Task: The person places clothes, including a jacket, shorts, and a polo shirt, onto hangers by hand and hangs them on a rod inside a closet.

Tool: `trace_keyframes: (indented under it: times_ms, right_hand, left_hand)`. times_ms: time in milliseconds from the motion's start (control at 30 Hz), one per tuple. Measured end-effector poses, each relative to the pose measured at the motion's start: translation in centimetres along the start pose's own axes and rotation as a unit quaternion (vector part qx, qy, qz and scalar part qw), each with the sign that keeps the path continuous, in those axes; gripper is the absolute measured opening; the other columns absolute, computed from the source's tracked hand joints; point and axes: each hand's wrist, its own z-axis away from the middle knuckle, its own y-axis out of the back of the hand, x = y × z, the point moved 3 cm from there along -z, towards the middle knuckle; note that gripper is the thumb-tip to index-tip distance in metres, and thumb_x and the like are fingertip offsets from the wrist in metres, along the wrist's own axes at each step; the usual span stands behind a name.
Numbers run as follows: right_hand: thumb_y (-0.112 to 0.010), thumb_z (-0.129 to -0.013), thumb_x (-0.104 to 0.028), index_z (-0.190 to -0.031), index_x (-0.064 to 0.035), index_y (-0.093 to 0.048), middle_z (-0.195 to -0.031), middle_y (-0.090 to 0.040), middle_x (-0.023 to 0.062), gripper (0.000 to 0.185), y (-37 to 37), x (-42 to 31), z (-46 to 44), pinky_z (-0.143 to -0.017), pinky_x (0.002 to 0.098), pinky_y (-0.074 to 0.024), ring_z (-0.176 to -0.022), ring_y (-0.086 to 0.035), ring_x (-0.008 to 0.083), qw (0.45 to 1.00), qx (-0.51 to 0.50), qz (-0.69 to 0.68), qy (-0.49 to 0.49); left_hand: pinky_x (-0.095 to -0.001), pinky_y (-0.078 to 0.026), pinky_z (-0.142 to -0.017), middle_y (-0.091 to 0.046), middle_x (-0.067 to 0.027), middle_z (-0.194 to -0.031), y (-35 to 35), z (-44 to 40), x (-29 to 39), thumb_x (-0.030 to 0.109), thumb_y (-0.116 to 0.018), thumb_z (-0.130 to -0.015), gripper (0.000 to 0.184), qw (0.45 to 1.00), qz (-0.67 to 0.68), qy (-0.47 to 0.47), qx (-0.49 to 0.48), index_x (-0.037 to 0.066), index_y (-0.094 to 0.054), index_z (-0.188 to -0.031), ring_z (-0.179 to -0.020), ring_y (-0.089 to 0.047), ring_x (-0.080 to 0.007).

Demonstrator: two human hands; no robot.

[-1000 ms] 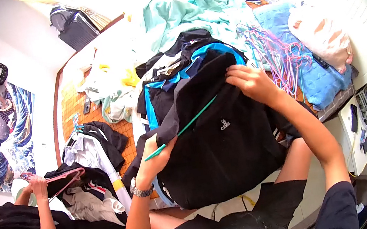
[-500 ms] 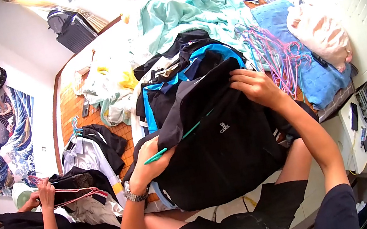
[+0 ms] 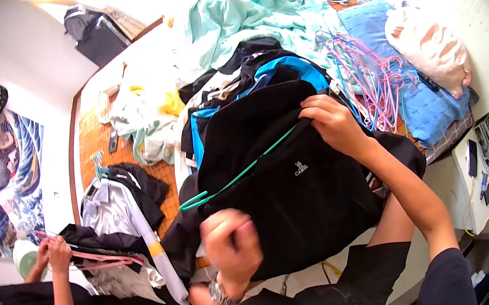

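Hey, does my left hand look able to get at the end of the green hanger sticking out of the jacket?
Probably yes: your left hand is close by, over the black jacket, and nothing visible covers that end of the green hanger.

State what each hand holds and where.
Right hand: black jacket, by its upper edge, near the green hanger's end. Left hand: blurred, can't tell.

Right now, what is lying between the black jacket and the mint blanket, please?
The head view shows a pile of clothes between the black jacket and the mint blanket, mostly dark, with some white and bright blue.
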Motion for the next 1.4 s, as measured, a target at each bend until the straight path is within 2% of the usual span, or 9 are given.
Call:
trace_keyframes:
  times_ms: [167,567,833,900,967,1000,1100,1167,1400]
  right_hand:
    - [-0.067,-0.075,0.01,-0.101,-0.0021,-0.066,-0.103,-0.066,0.0132,0.028,0.5,-1.2,-0.1,-0.089,0.0408,-0.0555,-0.104,-0.066,0.0323,0.998,0.002,0.037,0.045]
    - [-0.065,-0.075,0.005,-0.101,-0.0016,-0.068,-0.103,-0.067,0.0117,0.027,0.5,-1.2,0.9,-0.085,0.0375,-0.0579,-0.105,-0.065,0.0292,0.994,-0.032,0.046,0.091]
    - [-0.066,-0.073,0.003,-0.098,-0.0015,-0.07,-0.101,-0.067,0.0106,0.026,1.4,-2.2,0.2,-0.079,0.0351,-0.0592,-0.104,-0.066,0.0272,0.991,-0.021,0.076,0.109]
    - [-0.067,-0.072,0.002,-0.098,-0.0025,-0.07,-0.101,-0.066,0.0101,0.026,1.5,-3.6,-1.2,-0.079,0.0353,-0.0594,-0.105,-0.066,0.0271,0.99,-0.02,0.068,0.119]
    - [-0.068,-0.072,0.001,-0.097,-0.0036,-0.07,-0.102,-0.066,0.0097,0.025,1.4,-4.3,-1.9,-0.08,0.0357,-0.0595,-0.106,-0.065,0.0273,0.989,-0.05,0.042,0.132]
    - [-0.068,-0.075,0.001,-0.096,-0.0054,-0.07,-0.103,-0.065,0.0089,0.022,1.3,-4.2,-2.2,-0.082,0.0366,-0.0595,-0.108,-0.065,0.0281,0.989,-0.06,0.04,0.128]
    - [-0.069,-0.078,0.001,-0.096,-0.007,-0.071,-0.104,-0.066,0.0079,0.02,0.8,-3.2,-2.5,-0.083,0.0375,-0.0593,-0.111,-0.064,0.0285,0.993,-0.049,0.044,0.101]
    - [-0.07,-0.079,0.002,-0.097,-0.0075,-0.071,-0.105,-0.066,0.0074,0.02,-0.1,-2.4,-2.2,-0.086,0.0387,-0.0584,-0.114,-0.063,0.0292,0.995,-0.057,0.029,0.082]
    - [-0.07,-0.08,0.003,-0.097,-0.0069,-0.071,-0.113,-0.065,0.0093,0.02,-1.2,-1.2,-1.4,-0.096,0.0421,-0.0538,-0.12,-0.06,0.0328,1.0,-0.01,0.02,0.017]
  left_hand:
    - [-0.0428,-0.053,-0.082,-0.068,-0.0197,-0.098,-10.3,-7.4,-1.4,0.001,-0.058,-0.093,0.018,0.98,-0.025,0.054,-0.187,-0.002,-0.069,-0.107,-0.092,-0.066,-0.0388]
    - [-0.0461,-0.052,-0.081,-0.067,-0.0282,-0.094,-13.7,-8.4,-5.3,0.015,-0.057,-0.093,0.024,0.876,0.018,0.229,-0.424,-0.002,-0.071,-0.102,-0.093,-0.068,-0.0414]
    - [-0.0446,-0.047,-0.1,-0.065,-0.0261,-0.124,-16.4,-6.8,-8.3,0.021,-0.046,-0.096,0.037,0.783,-0.093,0.217,-0.576,0.001,-0.07,-0.116,-0.117,-0.062,-0.038]
    - [-0.0425,-0.043,-0.108,-0.061,-0.0238,-0.134,-17.8,-3.4,-11.6,0.02,-0.045,-0.098,0.039,0.804,-0.069,0.16,-0.569,0.001,-0.067,-0.124,-0.125,-0.059,-0.0349]
    - [-0.0432,-0.04,-0.111,-0.058,-0.0245,-0.138,-17.4,-2.3,-11.6,0.02,-0.043,-0.1,0.041,0.943,-0.078,0.031,-0.323,0.0,-0.063,-0.129,-0.128,-0.057,-0.0355]
    - [-0.0465,-0.043,-0.108,-0.06,-0.0264,-0.133,-16.6,-2.5,-10.6,0.02,-0.044,-0.1,0.038,0.95,-0.02,0.088,-0.299,-0.002,-0.065,-0.123,-0.125,-0.058,-0.0378]
    - [-0.0496,-0.049,-0.1,-0.066,-0.028,-0.119,-15.1,-3.9,-9.9,0.023,-0.046,-0.1,0.037,0.807,-0.167,0.216,-0.524,-0.002,-0.069,-0.113,-0.113,-0.064,-0.0422]
    - [-0.0507,-0.056,-0.083,-0.072,-0.026,-0.095,-11.8,-6.2,-5.7,0.034,-0.05,-0.1,0.042,0.816,-0.214,0.218,-0.49,-0.001,-0.072,-0.096,-0.092,-0.07,-0.0431]
    - [-0.0434,-0.049,-0.095,-0.07,-0.0191,-0.109,-0.7,-5.1,-4.9,0.031,-0.071,-0.089,0.042,0.812,-0.146,0.111,-0.554,0.005,-0.064,-0.121,-0.108,-0.063,-0.0376]
